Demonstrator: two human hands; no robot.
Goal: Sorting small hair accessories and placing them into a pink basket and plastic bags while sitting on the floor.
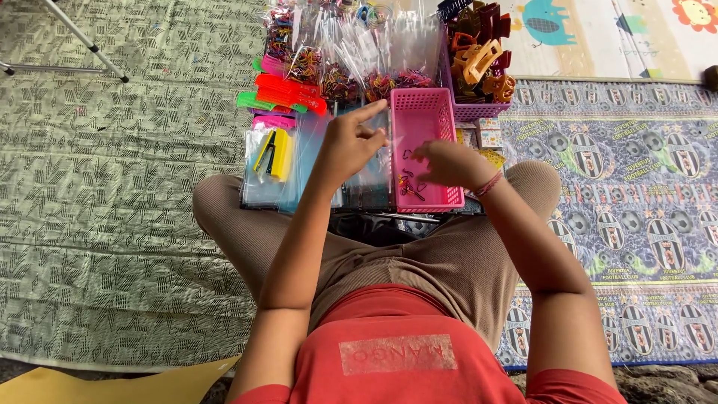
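A green patterned mat (112,194) covers the floor, where a person sits cross-legged. Dead ahead at twelve o'clock stands a pink basket (426,142), almost empty, with a few small hair ties (410,183) on its bottom. The right hand (449,163) dips into it, fingers curled over the ties; whether they grip one I cannot tell. The left hand (350,146), at eleven o'clock, pinches a clear plastic bag (370,168). Many filled packets (351,67) lie beyond, so most bagging looks done.

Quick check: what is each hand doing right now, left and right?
Left hand: fingers pinched on a clear plastic sleeve.
Right hand: curled inside the pink basket; hold cannot be told.
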